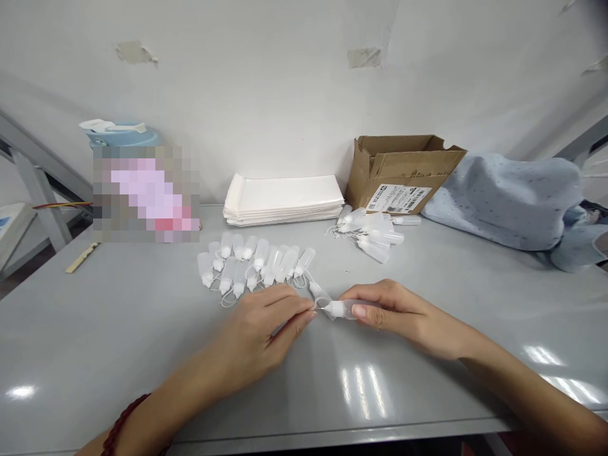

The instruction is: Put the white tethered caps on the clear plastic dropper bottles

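My right hand [392,310] holds a small translucent squeeze bottle [350,309] on its side, thumb and fingers around the body, with its white nozzle facing left. A thin needle tip [320,308] runs from that nozzle to my left hand [273,323], whose thumb and forefinger pinch its end. Whether a tiny cap sits between those fingertips is hidden. Just behind the nozzle lies another small bottle [319,290]. Beyond my left hand, several similar bottles [259,253] with white tops and thin looped straps lie in a cluster on the grey table [304,392].
More small bottles [375,229] are piled before an open cardboard box [403,171]. A stack of white envelopes [285,196] lies against the wall. Light blue cloth [503,196] is at the right; a blue container [123,135] and a blurred patch are at the left.
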A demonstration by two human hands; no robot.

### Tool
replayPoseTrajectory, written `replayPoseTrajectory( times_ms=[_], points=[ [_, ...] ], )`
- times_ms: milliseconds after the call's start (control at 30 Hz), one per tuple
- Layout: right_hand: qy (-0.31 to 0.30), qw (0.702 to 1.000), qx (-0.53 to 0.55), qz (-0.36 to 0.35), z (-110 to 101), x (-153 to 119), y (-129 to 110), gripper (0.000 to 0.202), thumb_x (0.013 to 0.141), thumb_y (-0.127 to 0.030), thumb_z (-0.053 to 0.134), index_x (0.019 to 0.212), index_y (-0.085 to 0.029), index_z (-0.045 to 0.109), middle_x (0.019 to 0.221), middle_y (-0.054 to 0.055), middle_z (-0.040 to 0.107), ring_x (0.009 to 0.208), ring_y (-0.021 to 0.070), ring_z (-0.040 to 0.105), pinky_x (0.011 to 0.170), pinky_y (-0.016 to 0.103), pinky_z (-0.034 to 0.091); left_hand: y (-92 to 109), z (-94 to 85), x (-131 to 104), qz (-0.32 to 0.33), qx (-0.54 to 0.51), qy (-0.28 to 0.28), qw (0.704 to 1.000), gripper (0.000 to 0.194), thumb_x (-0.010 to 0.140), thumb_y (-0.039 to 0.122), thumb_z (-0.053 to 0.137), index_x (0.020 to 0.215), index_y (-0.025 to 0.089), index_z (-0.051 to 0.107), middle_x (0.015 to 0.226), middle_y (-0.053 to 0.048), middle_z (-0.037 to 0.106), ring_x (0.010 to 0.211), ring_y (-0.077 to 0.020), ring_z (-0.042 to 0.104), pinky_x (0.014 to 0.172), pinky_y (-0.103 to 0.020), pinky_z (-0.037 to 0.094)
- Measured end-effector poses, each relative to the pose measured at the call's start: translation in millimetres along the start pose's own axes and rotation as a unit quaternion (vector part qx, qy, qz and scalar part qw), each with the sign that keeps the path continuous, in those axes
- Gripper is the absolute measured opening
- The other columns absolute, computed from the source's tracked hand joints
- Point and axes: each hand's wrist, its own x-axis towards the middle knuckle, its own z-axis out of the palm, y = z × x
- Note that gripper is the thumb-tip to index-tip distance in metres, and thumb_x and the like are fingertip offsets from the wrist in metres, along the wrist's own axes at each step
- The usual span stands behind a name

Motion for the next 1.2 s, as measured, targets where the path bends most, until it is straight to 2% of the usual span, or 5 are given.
replayPoseTrajectory(
  times_ms=[167, 533, 1000, 1200],
  points=[
    [-0.001, 1.000, 0.008, 0.008, 1.2, -1.0, -1.2, 0.031, 0.091, -0.042, 0.046, 0.094, -0.016, 0.064, 0.072, -0.001, 0.048, 0.066, 0.0107, 0.040, 0.059, 0.023, 0.031, -1.5, 0.5, -0.6, 0.008, 0.004, 0.007, 1.000, 0.013, 0.088, 0.012, 0.051, 0.092, 0.018, 0.062, 0.075, -0.001, 0.062, 0.067, -0.0107, 0.055, 0.061, -0.022, 0.045],
    [0.009, 1.000, 0.005, 0.004, 1.4, 0.3, -1.6, 0.031, 0.090, -0.042, 0.048, 0.090, -0.016, 0.064, 0.069, -0.002, 0.046, 0.064, 0.0099, 0.039, 0.057, 0.022, 0.030, -3.6, 1.6, -0.4, 0.034, 0.047, 0.017, 0.998, 0.012, 0.088, 0.012, 0.051, 0.092, 0.017, 0.062, 0.070, 0.000, 0.059, 0.063, -0.0104, 0.052, 0.057, -0.021, 0.042],
    [0.021, 0.999, -0.025, 0.003, 1.4, -0.1, -0.6, 0.035, 0.091, -0.045, 0.044, 0.091, -0.017, 0.065, 0.071, 0.000, 0.048, 0.066, 0.0114, 0.041, 0.059, 0.023, 0.033, -9.6, 5.4, -2.9, 0.101, 0.146, 0.050, 0.983, 0.013, 0.087, 0.010, 0.049, 0.093, 0.016, 0.059, 0.069, -0.001, 0.060, 0.061, -0.0120, 0.049, 0.056, -0.024, 0.042],
    [0.024, 0.999, -0.027, 0.000, 2.1, -0.8, -2.7, 0.031, 0.091, -0.041, 0.046, 0.090, -0.017, 0.065, 0.071, -0.002, 0.048, 0.065, 0.0103, 0.040, 0.059, 0.022, 0.032, -8.9, 6.0, -2.6, 0.115, 0.158, 0.060, 0.979, 0.009, 0.085, 0.008, 0.053, 0.090, 0.014, 0.058, 0.069, -0.002, 0.060, 0.061, -0.0122, 0.048, 0.056, -0.025, 0.041]
  ],
)
